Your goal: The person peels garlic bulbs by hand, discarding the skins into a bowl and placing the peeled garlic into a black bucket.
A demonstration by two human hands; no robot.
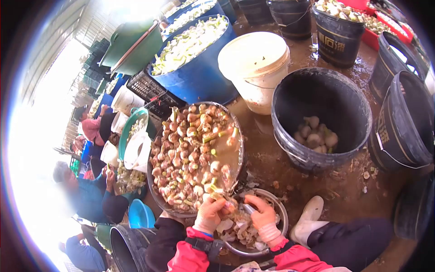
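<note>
Pink sleeves (297,259) are reaching toward the peelings basin (284,218). Left hand (210,217) is clasping a garlic bulb (230,206) above its far-left edge; right hand (263,218) is gripping a metal blade (248,209) beside the bulb.

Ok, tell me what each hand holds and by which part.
Left hand: a garlic, in the fingertips, exact spot unclear. Right hand: a metal tool, by the end hidden in its fingers.

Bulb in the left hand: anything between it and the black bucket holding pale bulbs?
The right hand, with the knife, sits close beside the bulb, on the bucket's side. Past them, only the bucket's near rim seems in the way.
</note>
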